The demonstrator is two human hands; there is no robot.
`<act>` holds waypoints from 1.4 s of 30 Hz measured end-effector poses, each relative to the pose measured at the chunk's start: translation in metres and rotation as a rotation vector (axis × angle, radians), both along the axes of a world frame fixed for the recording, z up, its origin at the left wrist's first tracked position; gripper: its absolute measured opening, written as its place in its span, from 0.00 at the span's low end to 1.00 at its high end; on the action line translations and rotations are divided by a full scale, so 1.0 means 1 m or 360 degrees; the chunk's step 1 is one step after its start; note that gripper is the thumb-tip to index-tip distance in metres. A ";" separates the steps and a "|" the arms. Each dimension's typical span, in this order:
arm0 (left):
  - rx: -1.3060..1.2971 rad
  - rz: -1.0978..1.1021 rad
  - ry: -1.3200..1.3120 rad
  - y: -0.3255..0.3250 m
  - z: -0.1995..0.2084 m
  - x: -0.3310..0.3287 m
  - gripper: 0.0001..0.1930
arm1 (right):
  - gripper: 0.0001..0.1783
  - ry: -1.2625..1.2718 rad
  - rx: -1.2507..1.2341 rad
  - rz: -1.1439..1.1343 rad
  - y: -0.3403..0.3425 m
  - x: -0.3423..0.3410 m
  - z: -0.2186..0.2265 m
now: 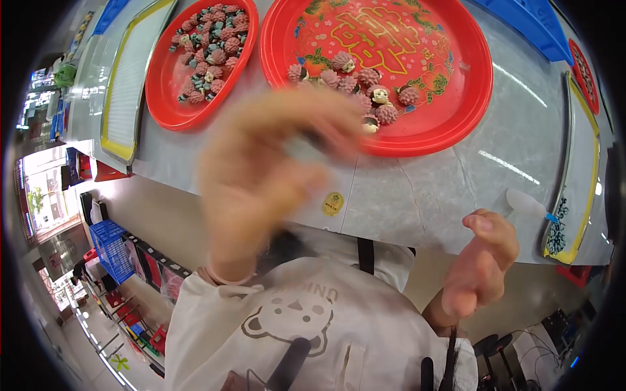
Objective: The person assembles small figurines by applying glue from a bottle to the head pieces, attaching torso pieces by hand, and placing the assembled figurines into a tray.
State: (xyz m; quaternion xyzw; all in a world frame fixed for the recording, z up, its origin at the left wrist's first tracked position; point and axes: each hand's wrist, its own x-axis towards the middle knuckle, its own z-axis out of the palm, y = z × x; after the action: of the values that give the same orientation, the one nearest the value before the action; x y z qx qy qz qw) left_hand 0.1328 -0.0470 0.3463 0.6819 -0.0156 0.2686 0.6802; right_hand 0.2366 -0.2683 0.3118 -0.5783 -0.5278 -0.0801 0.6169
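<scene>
- Holding left hand [244, 159] curled, blurred, near large red tray [443, 133]; cannot tell whether gripping.
- Holding right hand [481, 264] loosely open beside surface [404, 189].
- Showing pink figurines [387, 115] clustered in tray's near-left part.

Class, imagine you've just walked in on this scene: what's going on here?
A person at a grey table has their blurred left hand in front of a large red tray; whether it holds anything is unclear. Their right hand, loosely curled, shows nothing in it. Small pink ruffled pieces lie in the large tray, and more fill a smaller red tray to its left.
</scene>
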 end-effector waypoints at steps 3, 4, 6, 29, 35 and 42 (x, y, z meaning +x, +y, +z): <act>0.0861 0.0933 0.0433 0.046 0.017 -0.010 0.19 | 0.26 0.0065 -0.0219 0.0020 -0.003 0.002 0.009; 0.1110 0.1081 0.0662 0.054 0.019 -0.011 0.18 | 0.23 0.0137 -0.0247 -0.0016 -0.001 0.000 0.010; 0.1231 0.0965 0.0578 0.057 0.022 -0.004 0.18 | 0.20 0.0207 -0.0272 -0.0054 0.002 0.000 0.012; 0.0828 0.0207 0.0303 0.003 0.010 0.038 0.08 | 0.18 0.0659 -0.0126 -0.1096 -0.067 0.036 -0.001; 0.1211 0.0455 0.0514 0.000 -0.006 0.034 0.07 | 0.22 0.0937 -0.0347 -0.0914 -0.050 0.037 -0.001; -0.0007 0.0047 0.0065 -0.032 -0.009 0.024 0.09 | 0.24 0.1033 -0.0536 -0.0929 -0.040 0.037 0.003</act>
State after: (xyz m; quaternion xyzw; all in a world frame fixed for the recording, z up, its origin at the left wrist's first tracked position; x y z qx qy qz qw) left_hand 0.1564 -0.0793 0.3371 0.6858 0.0089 0.2645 0.6779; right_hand 0.2739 -0.3086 0.3150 -0.7898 -0.1285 0.0217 0.5993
